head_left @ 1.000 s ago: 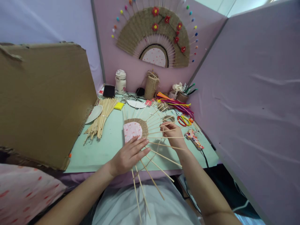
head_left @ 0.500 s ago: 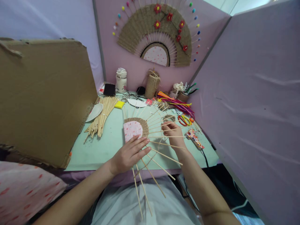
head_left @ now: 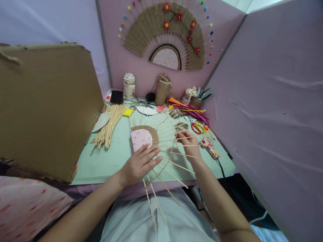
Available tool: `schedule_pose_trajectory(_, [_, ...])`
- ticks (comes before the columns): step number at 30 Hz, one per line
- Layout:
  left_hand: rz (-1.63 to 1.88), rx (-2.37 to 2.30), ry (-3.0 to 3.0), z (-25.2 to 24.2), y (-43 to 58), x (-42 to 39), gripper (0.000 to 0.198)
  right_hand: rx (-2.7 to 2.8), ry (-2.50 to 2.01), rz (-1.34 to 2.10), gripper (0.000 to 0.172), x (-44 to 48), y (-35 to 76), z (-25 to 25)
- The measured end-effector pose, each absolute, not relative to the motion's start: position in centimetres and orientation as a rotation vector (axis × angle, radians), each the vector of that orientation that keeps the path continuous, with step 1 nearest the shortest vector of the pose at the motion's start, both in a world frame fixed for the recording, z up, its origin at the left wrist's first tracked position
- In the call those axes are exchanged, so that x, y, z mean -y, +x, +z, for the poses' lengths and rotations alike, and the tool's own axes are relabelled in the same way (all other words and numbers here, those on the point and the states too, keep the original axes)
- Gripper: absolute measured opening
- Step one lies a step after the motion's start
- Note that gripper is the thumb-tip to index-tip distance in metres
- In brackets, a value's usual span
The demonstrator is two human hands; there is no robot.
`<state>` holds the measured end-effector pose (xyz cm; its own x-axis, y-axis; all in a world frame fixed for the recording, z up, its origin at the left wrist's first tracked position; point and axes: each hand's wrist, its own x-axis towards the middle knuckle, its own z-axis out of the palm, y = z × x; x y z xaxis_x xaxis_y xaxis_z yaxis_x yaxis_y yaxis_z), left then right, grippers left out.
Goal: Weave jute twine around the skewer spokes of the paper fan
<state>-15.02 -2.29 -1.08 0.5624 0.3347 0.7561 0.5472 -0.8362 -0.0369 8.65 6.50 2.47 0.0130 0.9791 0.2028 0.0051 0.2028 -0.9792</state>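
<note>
Has drawn the right hand [head_left: 188,145], pinching twine [head_left: 168,163], slightly outward since earlier; keeps the left hand [head_left: 139,164] outstretched, flat upon the fan [head_left: 141,138] set over the counter [head_left: 106,164], left of the right hand.

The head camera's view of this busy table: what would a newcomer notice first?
Probably the large fan on the pink back wall, with red flowers and colored balls along its outer edge. Next, the spotted half-round piece over the middle of the green table, its pale sticks spreading out, with the left hand on it and the right hand among the sticks.
</note>
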Motion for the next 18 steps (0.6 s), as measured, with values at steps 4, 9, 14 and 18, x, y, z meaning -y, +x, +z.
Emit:
schedule_pose_trajectory(4, [-1.099,0.772,-2.538,-1.3,-15.2,2.1,0.044,1.079,-1.118,1.016,0.018,-6.1,10.2,1.6])
schedule_pose_trajectory(9, [-1.074,0.776,-2.559,-1.3,-14.9,1.8,0.043,0.839,-1.070,1.118,0.012,-4.0,12.0,1.2])
schedule_pose_trajectory(14, [-0.999,0.782,-2.593,-1.1,-14.7,1.6,0.045,0.785,-0.882,1.718,0.041,-0.3,12.3,3.1])
schedule_pose_trajectory(18, [-0.933,0.798,-2.636,-1.1,-14.7,1.5,0.044,0.628,-0.764,1.949,0.056,1.6,11.9,4.2])
